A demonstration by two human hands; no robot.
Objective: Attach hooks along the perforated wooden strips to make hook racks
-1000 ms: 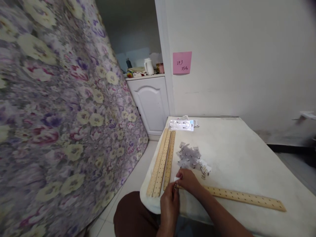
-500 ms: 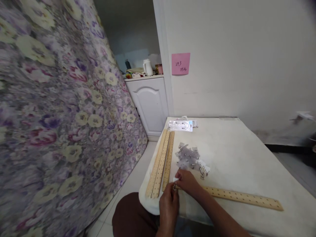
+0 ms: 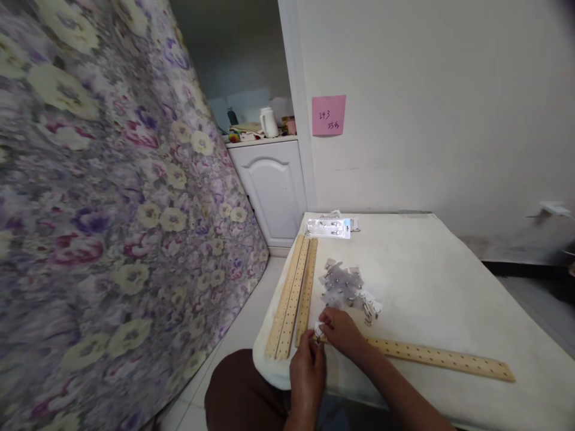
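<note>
My right hand (image 3: pixel 342 331) rests on the left end of a long wooden strip with holes (image 3: pixel 440 358) that lies across the white table (image 3: pixel 426 281). Its fingers pinch a small white piece (image 3: pixel 319 328). My left hand (image 3: pixel 308 370) is curled close beside it, fingertips pinched at the same spot on the strip's end. What the left fingers hold is too small to make out. A heap of small clear packets with metal parts (image 3: pixel 348 288) lies just beyond my hands.
Three more perforated wooden strips (image 3: pixel 294 293) lie side by side along the table's left edge. A clear blister pack (image 3: pixel 329 228) sits at the far corner. A floral mattress (image 3: pixel 99 209) leans at the left. A pink note (image 3: pixel 329 115) sticks on the wall; a white cabinet (image 3: pixel 272 185) stands behind.
The view has shifted slightly. My hands stay at the strip's end, and the small white piece in my right fingers shows a little more.
</note>
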